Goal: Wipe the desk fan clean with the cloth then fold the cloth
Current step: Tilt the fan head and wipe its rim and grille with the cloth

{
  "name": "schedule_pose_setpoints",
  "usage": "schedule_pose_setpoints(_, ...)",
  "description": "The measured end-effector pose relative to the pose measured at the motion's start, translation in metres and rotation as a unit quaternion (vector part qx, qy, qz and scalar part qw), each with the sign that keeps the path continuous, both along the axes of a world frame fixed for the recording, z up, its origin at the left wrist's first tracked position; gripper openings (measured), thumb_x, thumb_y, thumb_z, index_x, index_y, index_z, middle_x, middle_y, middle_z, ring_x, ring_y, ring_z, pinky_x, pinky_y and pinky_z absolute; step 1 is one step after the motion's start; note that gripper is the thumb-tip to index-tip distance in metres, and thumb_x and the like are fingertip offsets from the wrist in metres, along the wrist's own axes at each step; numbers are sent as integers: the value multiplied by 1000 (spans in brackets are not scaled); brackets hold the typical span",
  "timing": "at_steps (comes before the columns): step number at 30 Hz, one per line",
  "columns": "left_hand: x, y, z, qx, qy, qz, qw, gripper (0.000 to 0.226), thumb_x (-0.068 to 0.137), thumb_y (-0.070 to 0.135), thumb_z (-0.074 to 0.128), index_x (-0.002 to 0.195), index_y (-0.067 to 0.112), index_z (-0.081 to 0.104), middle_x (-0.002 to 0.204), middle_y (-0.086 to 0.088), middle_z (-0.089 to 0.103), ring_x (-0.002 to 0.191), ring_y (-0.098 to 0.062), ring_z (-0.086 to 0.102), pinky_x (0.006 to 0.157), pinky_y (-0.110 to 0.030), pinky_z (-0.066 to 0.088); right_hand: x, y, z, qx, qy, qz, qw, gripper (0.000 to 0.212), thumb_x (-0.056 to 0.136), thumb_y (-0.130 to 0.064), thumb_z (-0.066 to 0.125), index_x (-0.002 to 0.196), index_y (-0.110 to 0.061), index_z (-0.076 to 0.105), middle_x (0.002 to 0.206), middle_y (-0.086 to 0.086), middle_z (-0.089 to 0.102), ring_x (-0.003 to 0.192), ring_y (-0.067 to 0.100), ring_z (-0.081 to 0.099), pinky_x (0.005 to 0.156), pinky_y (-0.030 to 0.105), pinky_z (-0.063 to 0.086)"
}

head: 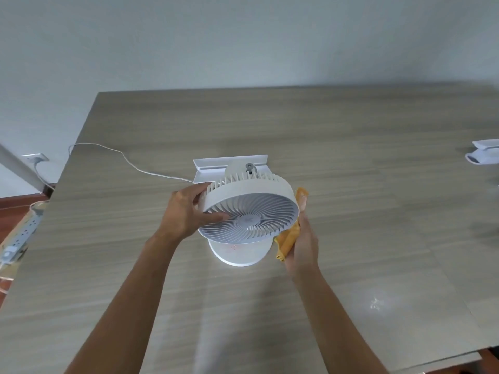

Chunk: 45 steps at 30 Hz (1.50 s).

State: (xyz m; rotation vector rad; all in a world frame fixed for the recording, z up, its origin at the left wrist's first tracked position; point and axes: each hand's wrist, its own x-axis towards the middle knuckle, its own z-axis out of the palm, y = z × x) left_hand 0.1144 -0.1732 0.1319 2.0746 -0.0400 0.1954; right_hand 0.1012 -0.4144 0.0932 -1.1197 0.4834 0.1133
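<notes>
A white desk fan (249, 217) stands on its round base (239, 255) in the middle of the wooden table, its grille tilted up toward me. My left hand (186, 211) grips the fan head's left rim, thumb resting on the front grille. My right hand (303, 244) presses an orange cloth (290, 238) against the right side of the fan head. Part of the cloth is hidden behind the fan, and a corner sticks up above my fingers.
A white shelf-like tray (229, 164) lies just behind the fan. The fan's white cable (129, 163) runs left over the table edge toward a wall socket (36, 157). Another white object (483, 155) sits at the right edge. A power strip (21, 233) lies on the floor at left.
</notes>
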Motion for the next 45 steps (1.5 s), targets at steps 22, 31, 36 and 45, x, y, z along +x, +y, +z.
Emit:
schedule_pose_setpoints(22, 7, -1, 1, 35, 13, -16, 999, 72, 39, 56, 91, 103, 29, 70, 80, 22, 73, 75, -3, 68, 77, -27, 57, 19, 41, 48, -541, -460, -7, 703, 27, 96, -16, 55, 118, -17, 70, 129, -2, 65, 129, 23, 52, 107, 47, 39)
schedule_pose_setpoints(31, 8, 2, -4, 77, 2, -18, 997, 75, 45, 62, 82, 112, 32, 70, 87, -5, 75, 81, -33, 69, 77, -48, 58, 24, 20, 2, 44, -37, -142, 988, 34, 95, -30, 48, 118, -19, 70, 125, 0, 69, 121, 20, 61, 108, 48, 44)
schedule_pose_setpoints(36, 9, 4, -4, 84, 3, -11, 996, 79, 45, 59, 81, 115, 25, 70, 82, -4, 73, 75, -32, 66, 74, -45, 57, 28, 6, -22, 163, 76, -68, 981, 42, 94, -41, 46, 120, -16, 67, 117, 10, 67, 109, 28, 63, 104, 49, 45)
schedule_pose_setpoints(45, 12, 3, 0, 79, 16, -23, 996, 80, 44, 60, 80, 115, 26, 69, 89, 1, 74, 83, -25, 71, 79, -44, 58, 11, 44, -69, 351, 163, 45, 921, 46, 96, -25, 42, 138, -8, 52, 142, 18, 53, 134, 37, 46, 114, 52, 33)
